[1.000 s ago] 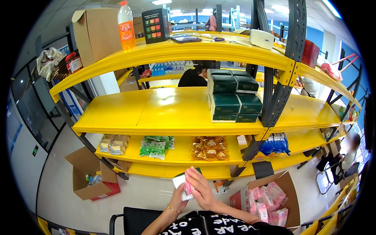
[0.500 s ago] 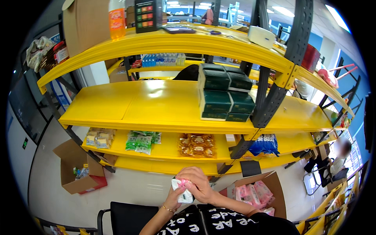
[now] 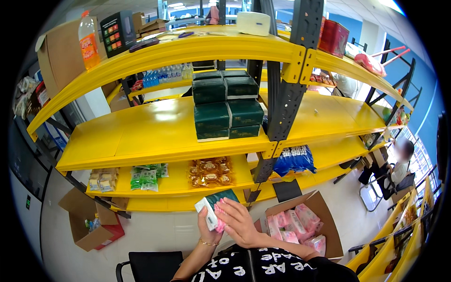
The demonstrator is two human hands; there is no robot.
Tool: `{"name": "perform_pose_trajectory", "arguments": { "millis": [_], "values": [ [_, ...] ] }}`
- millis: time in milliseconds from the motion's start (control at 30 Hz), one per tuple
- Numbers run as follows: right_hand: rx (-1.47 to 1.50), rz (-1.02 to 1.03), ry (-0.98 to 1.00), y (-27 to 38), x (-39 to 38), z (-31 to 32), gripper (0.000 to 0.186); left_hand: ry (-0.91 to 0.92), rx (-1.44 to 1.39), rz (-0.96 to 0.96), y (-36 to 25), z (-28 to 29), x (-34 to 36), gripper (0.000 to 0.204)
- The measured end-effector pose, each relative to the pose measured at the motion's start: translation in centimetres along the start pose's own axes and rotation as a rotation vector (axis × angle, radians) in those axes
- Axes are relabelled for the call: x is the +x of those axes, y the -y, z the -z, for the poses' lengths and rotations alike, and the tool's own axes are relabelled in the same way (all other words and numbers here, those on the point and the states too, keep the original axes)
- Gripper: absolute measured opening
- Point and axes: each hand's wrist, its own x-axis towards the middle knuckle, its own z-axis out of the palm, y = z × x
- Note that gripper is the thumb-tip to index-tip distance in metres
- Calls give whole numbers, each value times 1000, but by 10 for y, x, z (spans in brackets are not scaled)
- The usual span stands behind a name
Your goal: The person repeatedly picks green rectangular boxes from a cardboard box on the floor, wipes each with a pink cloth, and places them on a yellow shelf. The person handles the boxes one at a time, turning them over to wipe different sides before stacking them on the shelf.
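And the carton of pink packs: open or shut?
Open: the carton stands uncovered on top, its pink packs visible inside.

Lettering point(image 3: 270, 270) on black shirt point(image 3: 256, 264); green sign point(image 3: 28, 202) on wall point(image 3: 24, 221).

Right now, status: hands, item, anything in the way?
Left hand gripping green-and-white pack; right hand over pink crinkled piece against it. Carton of pink packs right, black chair left; neither touches pack.

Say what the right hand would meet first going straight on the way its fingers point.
The right hand would likely meet the pink wrap first, then the pack; depth between them is unclear.
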Motion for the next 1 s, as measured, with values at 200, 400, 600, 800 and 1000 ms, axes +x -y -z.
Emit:
{"name": "perform_pose_trajectory", "arguments": {
  "millis": [200, 400, 600, 800, 1000],
  "values": [
    [-49, 21, -109, -11, -2, 15, 43, -97, 13, -71, 23, -24, -5, 58],
    [-100, -88, -284, -17, -14, -11, 43, -141, -89, -46, 10, -36, -19, 60],
    [-128, 76, -267, 19, 1, -40, 45, -166, 55, -100, -3, -21, -35, 61],
    [-203, 207, -206, 18, 3, -80, 33, -244, -84, -124, -37, 2, -45, 57],
    [-157, 104, -165, 23, 12, -101, 42, -328, -153, -153, -73, -5, -50, 58]
  ]
}}
